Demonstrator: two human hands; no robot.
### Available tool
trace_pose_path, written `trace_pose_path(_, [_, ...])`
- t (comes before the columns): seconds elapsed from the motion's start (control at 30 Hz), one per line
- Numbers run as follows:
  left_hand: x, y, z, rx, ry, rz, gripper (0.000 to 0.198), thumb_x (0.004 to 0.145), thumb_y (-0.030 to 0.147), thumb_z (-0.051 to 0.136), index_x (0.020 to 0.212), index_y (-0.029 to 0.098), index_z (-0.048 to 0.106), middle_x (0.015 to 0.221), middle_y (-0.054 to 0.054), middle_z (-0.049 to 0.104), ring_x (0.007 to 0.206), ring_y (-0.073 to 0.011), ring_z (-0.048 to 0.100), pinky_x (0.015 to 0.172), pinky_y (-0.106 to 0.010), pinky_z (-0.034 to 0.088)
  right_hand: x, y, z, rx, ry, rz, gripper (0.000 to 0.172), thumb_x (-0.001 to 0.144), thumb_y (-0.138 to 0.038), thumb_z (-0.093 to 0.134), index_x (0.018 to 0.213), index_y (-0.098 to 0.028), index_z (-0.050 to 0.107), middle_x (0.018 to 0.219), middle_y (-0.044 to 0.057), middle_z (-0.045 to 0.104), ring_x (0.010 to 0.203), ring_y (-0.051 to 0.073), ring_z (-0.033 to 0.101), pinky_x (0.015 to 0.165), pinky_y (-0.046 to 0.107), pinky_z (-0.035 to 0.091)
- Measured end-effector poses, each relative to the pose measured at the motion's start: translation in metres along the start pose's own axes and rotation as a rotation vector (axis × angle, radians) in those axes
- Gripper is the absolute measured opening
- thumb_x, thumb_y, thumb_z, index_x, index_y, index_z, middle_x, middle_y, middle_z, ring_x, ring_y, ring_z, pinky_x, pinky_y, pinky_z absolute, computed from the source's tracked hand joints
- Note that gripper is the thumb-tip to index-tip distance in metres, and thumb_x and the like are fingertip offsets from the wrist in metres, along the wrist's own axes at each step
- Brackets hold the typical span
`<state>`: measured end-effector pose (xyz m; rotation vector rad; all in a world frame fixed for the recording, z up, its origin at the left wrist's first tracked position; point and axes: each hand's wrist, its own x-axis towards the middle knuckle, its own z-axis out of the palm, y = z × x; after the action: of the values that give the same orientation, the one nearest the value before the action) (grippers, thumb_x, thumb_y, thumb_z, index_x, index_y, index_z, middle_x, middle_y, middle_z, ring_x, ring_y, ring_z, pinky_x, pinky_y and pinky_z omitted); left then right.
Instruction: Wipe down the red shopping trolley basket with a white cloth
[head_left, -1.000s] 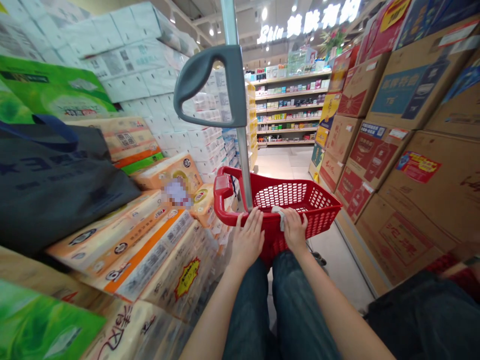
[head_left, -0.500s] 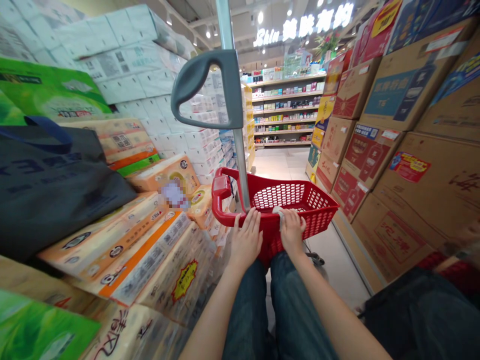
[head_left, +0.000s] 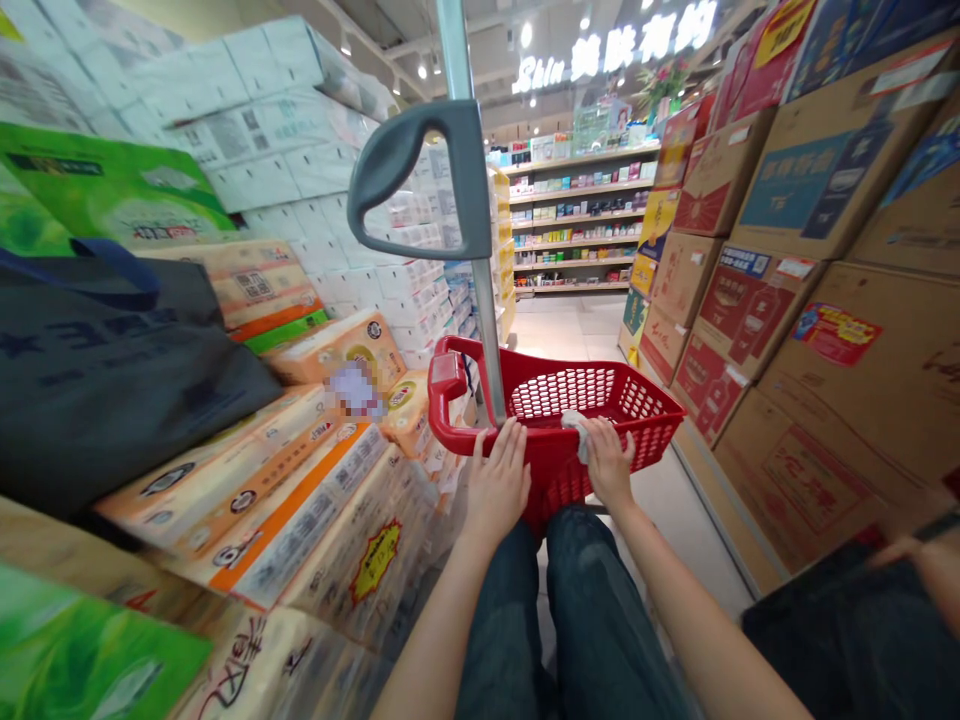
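Observation:
A red plastic shopping basket (head_left: 645, 442) with a slotted wall stands in front of my knees. My left hand (head_left: 501, 478) rests over its near rim beside the metal pole (head_left: 489, 340), fingers lapped over the edge as a hold. Farther right on the same rim, my right hand (head_left: 609, 462) is closed on a crumpled whitish cloth (head_left: 576, 430), pressing it against the plastic. A grey looped handle (head_left: 474, 185) sits on the pole above the basket. The fingertips of both hands are partly hidden behind the rim.
Stacked tissue packs (head_left: 300, 510) and a dark grey bag (head_left: 112, 380) crowd the left side. Cardboard cartons (head_left: 840, 400) line the right. Behind lie shelves of small goods (head_left: 574, 210). Another person's hand (head_left: 919, 560) shows at the right edge.
My right hand has slid a little to the right along the basket rim with the cloth. The left hand stays at its place on the rim. Another person's hand has appeared at right.

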<state>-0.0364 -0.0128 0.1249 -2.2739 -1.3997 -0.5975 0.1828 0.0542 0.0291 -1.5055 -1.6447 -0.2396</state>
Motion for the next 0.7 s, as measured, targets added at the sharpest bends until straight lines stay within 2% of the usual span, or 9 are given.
trace_pose_path(0.1, [0.000, 0.000, 0.001, -0.010, 0.005, 0.000, 0.052, 0.097, 0.029, 0.038, 0.146, 0.013, 0.035, 0.152, -0.008, 0.037, 0.146, -0.0185, 0.022, 0.121, -0.047, 0.013, 0.004, 0.042, -0.005, -0.042, -0.006, 0.033, 0.040, 0.098, -0.028, 0.027, 0.128, -0.028, 0.054, 0.136, 0.005, 0.056, 0.134, 0.021, 0.042, 0.112, 0.052, 0.011])
trace_pose_path(0.2, [0.000, 0.000, 0.001, -0.022, 0.011, 0.000, 0.052, 0.097, 0.029, 0.036, 0.146, 0.012, 0.036, 0.153, -0.008, 0.036, 0.146, -0.0185, 0.022, 0.121, -0.047, 0.012, 0.008, 0.050, -0.007, -0.024, 0.024, 0.138, 0.040, 0.097, -0.027, 0.027, 0.124, -0.028, 0.056, 0.134, 0.004, 0.057, 0.134, 0.023, 0.042, 0.111, 0.054, 0.014])
trace_pose_path(0.27, [0.000, 0.001, 0.002, -0.026, 0.019, -0.002, 0.052, 0.097, 0.029, 0.037, 0.146, 0.012, 0.037, 0.153, -0.008, 0.037, 0.146, -0.0188, 0.023, 0.121, -0.048, 0.012, 0.008, 0.031, -0.005, -0.001, 0.068, 0.230, 0.039, 0.097, -0.027, 0.027, 0.122, -0.026, 0.058, 0.133, 0.006, 0.058, 0.134, 0.024, 0.041, 0.110, 0.056, 0.015])
trace_pose_path(0.33, [0.000, 0.001, 0.003, -0.026, 0.028, -0.002, 0.052, 0.097, 0.029, 0.038, 0.145, 0.011, 0.037, 0.152, -0.009, 0.038, 0.146, -0.0190, 0.023, 0.121, -0.048, 0.012, 0.006, -0.004, -0.001, 0.016, 0.095, 0.255, 0.039, 0.097, -0.027, 0.028, 0.122, -0.025, 0.058, 0.133, 0.007, 0.058, 0.134, 0.025, 0.041, 0.110, 0.056, 0.016])
trace_pose_path(0.47, [0.000, 0.000, 0.004, -0.024, 0.035, 0.006, 0.052, 0.095, 0.028, 0.039, 0.145, 0.010, 0.037, 0.152, -0.009, 0.038, 0.146, -0.0192, 0.023, 0.121, -0.048, 0.012, -0.001, -0.089, 0.002, 0.116, 0.054, 0.105, 0.040, 0.098, -0.025, 0.028, 0.129, -0.026, 0.053, 0.133, 0.006, 0.058, 0.132, 0.022, 0.042, 0.112, 0.049, 0.019])
trace_pose_path(0.53, [0.000, -0.001, 0.004, -0.019, 0.035, 0.016, 0.052, 0.095, 0.026, 0.038, 0.144, 0.010, 0.038, 0.152, -0.009, 0.038, 0.146, -0.0188, 0.023, 0.121, -0.047, 0.012, -0.002, -0.118, 0.000, 0.182, 0.030, 0.047, 0.041, 0.098, -0.024, 0.028, 0.131, -0.026, 0.051, 0.134, 0.005, 0.057, 0.131, 0.020, 0.042, 0.112, 0.045, 0.020])
trace_pose_path(0.6, [0.000, -0.002, 0.003, -0.014, 0.031, 0.021, 0.051, 0.095, 0.025, 0.037, 0.144, 0.011, 0.039, 0.152, -0.009, 0.037, 0.146, -0.0183, 0.022, 0.121, -0.047, 0.012, -0.003, -0.126, -0.001, 0.206, 0.009, -0.009, 0.041, 0.098, -0.024, 0.029, 0.133, -0.026, 0.049, 0.135, 0.005, 0.056, 0.130, 0.019, 0.043, 0.113, 0.044, 0.018])
trace_pose_path(0.7, [0.000, -0.002, 0.001, -0.013, 0.020, 0.016, 0.052, 0.095, 0.027, 0.038, 0.145, 0.012, 0.037, 0.153, -0.008, 0.037, 0.146, -0.0184, 0.022, 0.121, -0.047, 0.013, -0.003, -0.102, 0.000, 0.162, -0.010, -0.081, 0.042, 0.098, -0.023, 0.029, 0.135, -0.028, 0.048, 0.135, 0.005, 0.056, 0.131, 0.019, 0.044, 0.114, 0.046, 0.013])
